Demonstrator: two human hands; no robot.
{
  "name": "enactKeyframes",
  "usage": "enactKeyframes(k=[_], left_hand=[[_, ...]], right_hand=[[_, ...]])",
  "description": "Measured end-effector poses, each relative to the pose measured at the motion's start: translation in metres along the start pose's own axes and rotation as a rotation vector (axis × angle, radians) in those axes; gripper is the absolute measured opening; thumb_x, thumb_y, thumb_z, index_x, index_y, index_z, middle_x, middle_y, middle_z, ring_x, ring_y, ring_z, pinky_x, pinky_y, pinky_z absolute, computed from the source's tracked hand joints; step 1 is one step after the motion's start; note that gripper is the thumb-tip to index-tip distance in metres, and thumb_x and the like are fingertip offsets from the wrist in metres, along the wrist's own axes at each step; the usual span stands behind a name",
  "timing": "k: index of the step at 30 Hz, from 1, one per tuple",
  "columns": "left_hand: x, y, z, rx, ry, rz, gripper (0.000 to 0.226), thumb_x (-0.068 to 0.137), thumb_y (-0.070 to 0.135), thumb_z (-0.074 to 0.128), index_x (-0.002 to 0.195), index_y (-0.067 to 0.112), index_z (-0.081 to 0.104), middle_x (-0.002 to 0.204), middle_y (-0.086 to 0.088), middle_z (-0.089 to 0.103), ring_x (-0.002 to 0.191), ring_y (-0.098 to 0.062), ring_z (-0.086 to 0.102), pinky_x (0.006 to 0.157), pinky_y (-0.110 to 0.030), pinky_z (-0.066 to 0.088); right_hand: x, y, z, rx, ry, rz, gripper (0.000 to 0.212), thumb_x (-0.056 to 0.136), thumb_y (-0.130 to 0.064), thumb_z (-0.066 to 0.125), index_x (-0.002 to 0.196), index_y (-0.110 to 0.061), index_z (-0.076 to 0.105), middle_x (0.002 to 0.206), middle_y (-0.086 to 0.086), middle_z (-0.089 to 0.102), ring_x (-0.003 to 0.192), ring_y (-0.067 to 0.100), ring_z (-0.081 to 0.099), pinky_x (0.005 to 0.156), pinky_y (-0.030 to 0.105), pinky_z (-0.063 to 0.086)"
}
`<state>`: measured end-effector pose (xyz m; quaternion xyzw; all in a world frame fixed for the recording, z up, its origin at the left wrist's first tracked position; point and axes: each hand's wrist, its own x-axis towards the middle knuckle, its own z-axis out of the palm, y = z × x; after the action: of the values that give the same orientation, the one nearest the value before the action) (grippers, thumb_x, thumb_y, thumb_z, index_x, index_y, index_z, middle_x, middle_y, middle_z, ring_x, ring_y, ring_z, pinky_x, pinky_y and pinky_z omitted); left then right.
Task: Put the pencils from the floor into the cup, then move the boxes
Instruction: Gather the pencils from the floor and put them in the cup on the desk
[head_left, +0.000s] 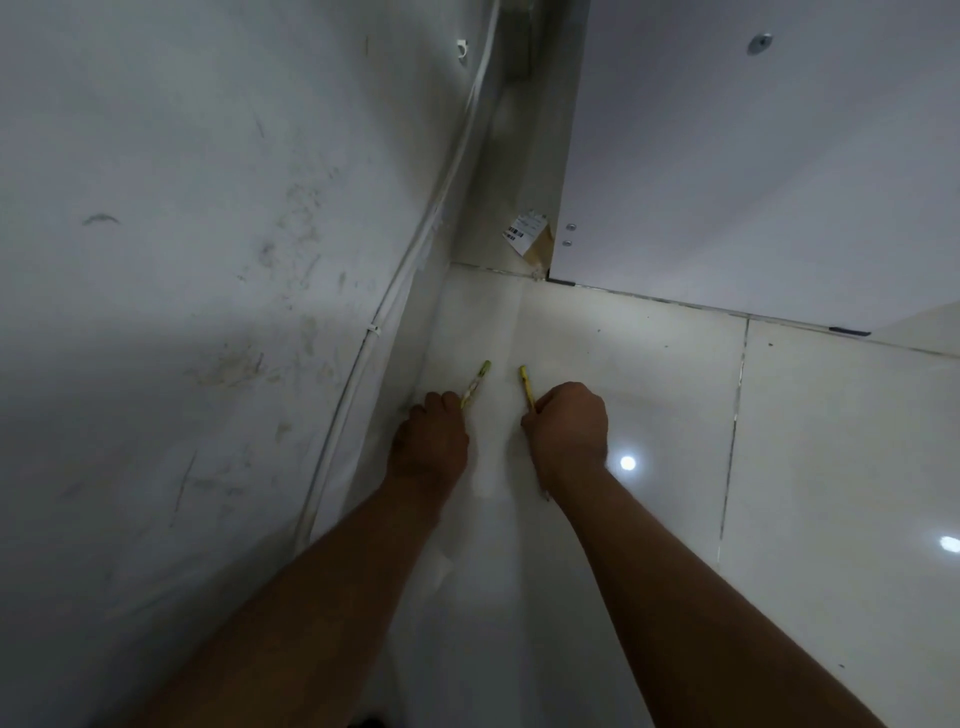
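The floor (831, 467) across the lower right is glossy tile, smooth enough to mirror 2 bright light spots, with dark, gritty grout lines. The wall (182, 260) filling the left is matt paint, scuffed and stained. The white cable (395, 291) running down it looks like smooth plastic. The panel (753, 182) at upper right is smooth white board with a low sheen and shiny metal screw heads (570, 227). Beside it, matt brown cardboard (537, 247) bears a paper label (524, 226). At centre, the pale pencil (475, 384) and yellow pencil (527, 384) look painted.
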<state>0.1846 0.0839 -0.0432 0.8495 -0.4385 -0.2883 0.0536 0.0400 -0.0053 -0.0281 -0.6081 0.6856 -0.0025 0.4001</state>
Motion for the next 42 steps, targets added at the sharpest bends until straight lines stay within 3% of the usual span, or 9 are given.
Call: enactKeyframes(k=[4,5,10,17,27,31,36,39,42], left_hand=[[-0.014,0.000,-0.013,-0.327,0.019,-0.183,0.034,0.103,0.017,0.056,0.132,0.000,0.052,0.110,-0.021,0.066,0.092,-0.029,0.068,0.072,-0.029,0.054],[-0.021,0.010,-0.021,-0.632,-0.074,-0.324,0.029,0.108,0.016,0.046,0.133,0.002,0.047,0.110,-0.020,0.063,0.095,-0.030,0.064,0.070,-0.028,0.048],[-0.062,0.037,-0.059,-0.965,-0.249,-0.348,0.023,0.112,0.013,0.038,0.114,0.010,0.061,0.079,-0.004,0.053,0.058,-0.010,0.044,0.052,-0.021,0.040],[-0.159,0.108,-0.149,-1.363,-0.523,-0.376,0.031,0.113,0.019,0.038,0.130,0.003,0.059,0.110,-0.018,0.076,0.088,-0.034,0.076,0.079,-0.041,0.064],[-0.251,0.241,-0.305,-1.333,-0.530,-0.313,0.024,0.112,0.027,0.040,0.105,0.013,0.058,0.067,0.003,0.046,0.050,-0.009,0.031,0.047,-0.023,0.029],[-0.314,0.286,-0.374,-1.336,-0.680,-0.279,0.043,0.105,0.058,0.044,0.099,0.018,0.059,0.066,0.006,0.033,0.053,-0.008,0.022,0.048,-0.024,0.019],[-0.398,0.342,-0.447,-1.245,-0.913,-0.134,0.040,0.102,0.060,0.049,0.091,0.021,0.048,0.069,0.005,0.030,0.056,-0.009,0.018,0.048,-0.021,0.021],[-0.445,0.379,-0.486,-1.230,-0.878,-0.114,0.036,0.106,0.050,0.051,0.083,0.024,0.041,0.070,0.004,0.027,0.059,-0.011,0.014,0.049,-0.022,0.019],[-0.480,0.414,-0.519,-1.270,-0.757,-0.139,0.036,0.105,0.042,0.053,0.077,0.024,0.040,0.066,0.005,0.027,0.060,-0.013,0.010,0.050,-0.026,0.013]], right_hand=[[-0.004,0.006,-0.022,0.093,-0.118,0.011,0.017,0.077,-0.026,0.087,0.079,-0.010,0.082,0.074,0.009,0.075,0.073,0.022,0.071,0.066,0.028,0.053],[-0.010,0.006,-0.031,0.165,-0.146,0.031,0.013,0.079,-0.024,0.088,0.078,-0.012,0.083,0.071,0.008,0.075,0.069,0.020,0.070,0.068,0.029,0.055],[-0.072,-0.012,-0.090,0.656,-0.322,0.162,0.015,0.080,-0.015,0.091,0.090,-0.007,0.084,0.069,0.004,0.072,0.058,0.014,0.061,0.063,0.028,0.057],[-0.164,-0.054,-0.193,0.656,-0.408,0.088,0.012,0.086,-0.014,0.084,0.095,-0.007,0.084,0.071,-0.002,0.074,0.056,0.002,0.062,0.052,0.014,0.047],[-0.267,-0.116,-0.355,0.589,-0.257,-0.013,0.015,0.080,-0.027,0.092,0.092,-0.020,0.084,0.088,0.002,0.079,0.073,0.005,0.071,0.066,0.015,0.052],[-0.318,-0.146,-0.436,0.607,-0.065,-0.178,0.043,0.092,-0.030,0.082,0.131,-0.028,0.064,0.124,-0.011,0.067,0.102,0.003,0.069,0.077,0.009,0.053],[-0.384,-0.184,-0.540,0.650,-0.323,-0.249,0.044,0.114,-0.038,0.041,0.130,-0.012,0.073,0.122,0.001,0.078,0.110,0.017,0.075,0.103,0.038,0.058],[-0.443,-0.203,-0.588,0.651,-0.410,-0.256,0.057,0.115,-0.042,0.036,0.117,-0.003,0.078,0.104,0.015,0.081,0.098,0.028,0.079,0.092,0.033,0.062],[-0.495,-0.209,-0.620,0.651,-0.347,-0.313,0.051,0.115,-0.042,0.034,0.132,-0.015,0.073,0.120,0.001,0.079,0.113,0.016,0.073,0.097,0.026,0.057]])
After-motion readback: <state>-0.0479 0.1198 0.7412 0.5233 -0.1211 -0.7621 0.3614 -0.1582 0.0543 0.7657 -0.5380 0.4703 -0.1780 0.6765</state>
